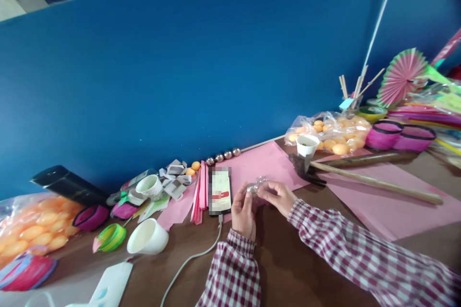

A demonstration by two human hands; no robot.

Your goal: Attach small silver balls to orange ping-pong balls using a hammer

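Note:
A small cluster of clear, shiny bead-like pieces (258, 184) is held up between my two hands, just above the pink paper (268, 165). My left hand (244, 211) pinches its left side between thumb and fingers. From the right, my right hand (279, 194) closes thumb and forefinger on its other end. Whether the pieces are strung together is too small to tell. Left of my left hand lies a phone (221, 191) with a lit screen and a cable plugged in. Several silver balls (223, 156) sit in a row behind the phone.
Right of my hands, a hammer (378, 182) lies near a white paper cup (307, 145) and a bag of orange balls (338, 129). On the left are a white cup (147, 237), a power strip (110, 285) and another ball bag (39, 225). A blue wall (201, 67) stands behind.

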